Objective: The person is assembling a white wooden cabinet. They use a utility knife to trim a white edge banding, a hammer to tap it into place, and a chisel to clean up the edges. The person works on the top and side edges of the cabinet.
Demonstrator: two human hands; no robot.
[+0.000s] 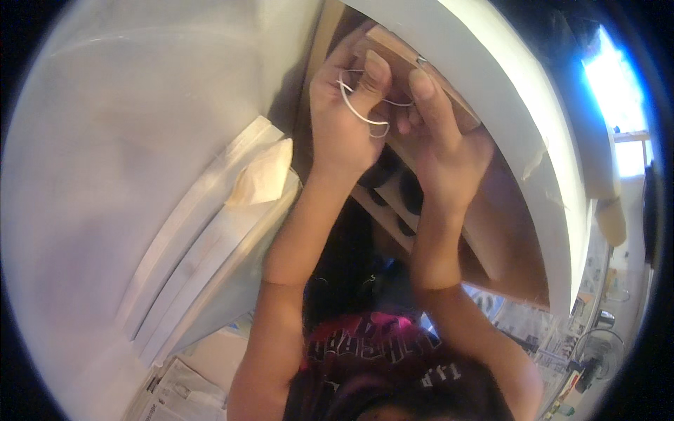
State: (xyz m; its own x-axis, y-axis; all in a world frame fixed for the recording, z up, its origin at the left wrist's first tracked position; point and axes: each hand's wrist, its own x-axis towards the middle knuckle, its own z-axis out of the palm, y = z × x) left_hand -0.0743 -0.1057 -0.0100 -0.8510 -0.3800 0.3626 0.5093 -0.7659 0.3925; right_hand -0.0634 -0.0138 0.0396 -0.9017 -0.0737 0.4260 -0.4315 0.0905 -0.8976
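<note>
Both my arms reach up inside a white curved-looking panel structure. A thin white cord (349, 105) loops around the thumb side of my left hand (344, 119). That hand is closed, its thumb up against a brown wooden strip (393, 48) and the cord running through its grip. My right hand (449, 144), close beside it, is also closed, with its thumb raised near the strip's edge. The cord passes across to its fingertips, which are partly hidden. A small metallic bit (421, 59) shows at the strip's edge, just above the right thumb.
To the left stand pale boards (203, 245) with a folded cream-coloured piece (263, 175) on top. A broad white panel edge (519, 84) arcs past my right hand. Newspaper sheets (519, 323) lie below, and a fan (597, 354) stands at the lower right.
</note>
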